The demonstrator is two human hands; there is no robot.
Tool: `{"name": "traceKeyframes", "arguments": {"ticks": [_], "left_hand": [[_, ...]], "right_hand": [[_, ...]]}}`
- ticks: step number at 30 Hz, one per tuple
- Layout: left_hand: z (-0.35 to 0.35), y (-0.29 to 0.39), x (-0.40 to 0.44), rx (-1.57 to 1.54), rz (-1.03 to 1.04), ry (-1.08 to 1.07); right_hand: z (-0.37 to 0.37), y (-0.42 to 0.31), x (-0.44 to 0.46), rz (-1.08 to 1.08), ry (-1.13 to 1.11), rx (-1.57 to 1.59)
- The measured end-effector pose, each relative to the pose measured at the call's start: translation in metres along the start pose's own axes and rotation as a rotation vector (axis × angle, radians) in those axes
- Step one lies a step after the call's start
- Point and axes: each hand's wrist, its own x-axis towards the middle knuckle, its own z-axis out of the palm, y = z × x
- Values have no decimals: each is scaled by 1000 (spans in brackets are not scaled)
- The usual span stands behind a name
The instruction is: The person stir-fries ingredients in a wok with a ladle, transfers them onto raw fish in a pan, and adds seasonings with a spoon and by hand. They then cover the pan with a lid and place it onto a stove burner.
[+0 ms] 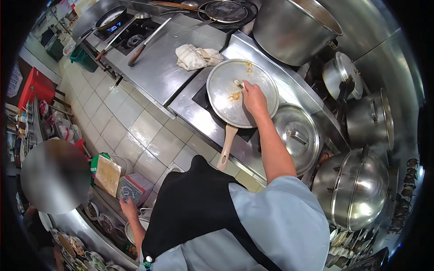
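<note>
My right hand [255, 98] is closed on the small knob of a flat round metal lid [221, 101]. The lid has brownish food stains and covers a pan whose pale beige handle [227, 147] points toward me. The pan sits over a stove burner, its contents hidden. Low on the left, my left hand [129, 209] hangs beside my black apron, close to a clear plastic-looking item [129, 189]. I cannot make out whether its fingers grip that item. A crumpled beige cloth [194, 57] lies on the steel counter just beyond the lid.
A domed steel lid [296, 137] lies right of the pan. A big stockpot [294, 31] stands behind, with more pots [368, 119] at right. A long-handled utensil [149, 41] rests on the counter. A co-worker [54, 176] is at the left, by food containers [68, 244].
</note>
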Motion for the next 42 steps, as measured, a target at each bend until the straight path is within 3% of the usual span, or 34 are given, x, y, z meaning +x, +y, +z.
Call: {"name": "traceKeyframes", "arguments": {"ticks": [7,10,13,16,18,19,21,23,25,26,28,29,35,39,42], "left_hand": [[37,26,27,51,86,-101],[43,69,14,14,25,-187],[66,52,28,14,27,-297],[63,86,13,45,78,-331],[43,122,9,-27,-100,-478],[67,84,22,-18,-12,-472],[114,18,38,-82,104,-497],[132,-2,60,-233,168,-551],[134,-12,82,-285,145,-616],[129,-10,95,-286,111,-636],[118,-18,118,-255,24,-643],[112,-21,130,-252,-19,-629],[59,-39,176,-366,-268,-486],[27,-59,190,-445,-432,-349],[16,-77,198,-493,-566,-259]], "right_hand": [[5,4,4,-21,5,17],[7,4,5,-55,14,31],[11,13,12,-110,-45,37],[-25,-24,12,-74,-85,-10],[-33,-53,20,-141,-3,0],[-34,-69,26,-165,3,55],[-25,-119,40,-202,-187,130],[9,-160,56,-437,-217,222],[43,-245,49,-535,-329,340],[47,-306,40,-423,-498,398],[104,-361,51,-531,-662,-51],[124,-395,53,-614,-629,20],[185,-589,43,-744,-1047,235],[244,-690,33,-1138,-1141,96],[282,-792,17,-1445,-1294,333]]}}
